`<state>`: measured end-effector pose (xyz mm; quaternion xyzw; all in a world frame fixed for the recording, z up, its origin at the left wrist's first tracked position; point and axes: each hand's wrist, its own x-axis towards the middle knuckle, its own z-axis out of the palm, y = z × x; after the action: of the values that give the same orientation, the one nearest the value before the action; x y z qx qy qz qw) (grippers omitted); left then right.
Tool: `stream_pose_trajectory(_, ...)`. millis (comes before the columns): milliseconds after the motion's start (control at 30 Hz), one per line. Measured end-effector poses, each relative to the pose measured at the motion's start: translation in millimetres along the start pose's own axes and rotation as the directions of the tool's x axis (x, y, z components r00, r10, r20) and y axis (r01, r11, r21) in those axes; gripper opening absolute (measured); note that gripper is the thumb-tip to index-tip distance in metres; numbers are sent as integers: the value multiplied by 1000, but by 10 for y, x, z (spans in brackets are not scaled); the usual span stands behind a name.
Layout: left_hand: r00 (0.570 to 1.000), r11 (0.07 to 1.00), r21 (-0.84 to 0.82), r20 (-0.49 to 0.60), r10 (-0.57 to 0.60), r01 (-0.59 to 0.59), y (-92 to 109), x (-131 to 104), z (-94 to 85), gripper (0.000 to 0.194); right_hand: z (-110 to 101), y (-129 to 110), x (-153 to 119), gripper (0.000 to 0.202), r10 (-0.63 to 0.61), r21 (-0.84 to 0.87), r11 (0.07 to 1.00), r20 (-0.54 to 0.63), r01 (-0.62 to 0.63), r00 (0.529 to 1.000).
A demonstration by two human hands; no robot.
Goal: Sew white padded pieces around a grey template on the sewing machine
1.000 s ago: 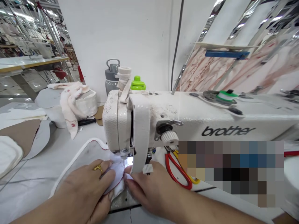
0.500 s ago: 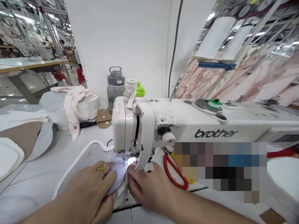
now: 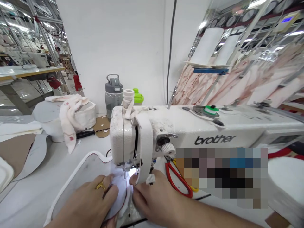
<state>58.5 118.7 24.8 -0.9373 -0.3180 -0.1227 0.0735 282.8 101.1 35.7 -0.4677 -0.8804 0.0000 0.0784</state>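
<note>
A grey fabric piece [image 3: 83, 177] with a white raised border and a thin red edge lies under the needle of the white sewing machine [image 3: 129, 136]. My left hand [image 3: 87, 198], wearing a gold ring, presses on it left of the needle, its fingers closed over the piece and a fingertip showing by the near edge. My right hand [image 3: 154, 196] is right of the needle, thumb and index fingertip pinched at the fabric's edge. The machine head hides part of that hand. A lamp lights the needle area, and white material shows between the hands.
Red-handled scissors [image 3: 177, 180] lie right of my right hand. Behind the machine head stand a grey bottle [image 3: 114, 95] and a green-lidded one [image 3: 138, 96]. At left are a screwdriver [image 3: 85, 134], a white roll with pink cloth [image 3: 71, 118] and grey and brown cut pieces [image 3: 17, 148].
My view has tilted up slightly, so the machine and table sit lower and a little left. Both hands stay by the needle; the left has slid slightly toward me.
</note>
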Motion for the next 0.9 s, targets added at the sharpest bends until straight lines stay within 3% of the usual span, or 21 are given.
stream_pose_trajectory(133,990,998,27,131,58,-62,-55,-69,24,26,-105,65,-10,19,-46,88,995,29,44,999)
stream_pose_trajectory(300,994,995,1,-53,98,-98,-130,-60,16,22,-178,99,-54,14,-197,54,980,132,191,972)
stream_pose_trajectory(400,990,989,48,-23,138,-137,-151,-14,-15,23,-178,95,-57,12,-252,12,967,210,255,945)
stream_pose_trajectory(567,974,963,148,3,225,-223,-176,-12,2,46,-165,74,-27,14,-251,3,966,252,259,935)
stream_pose_trajectory(900,955,921,280,-37,293,-271,-154,45,-57,43,-88,69,-20,8,-200,-55,974,227,218,953)
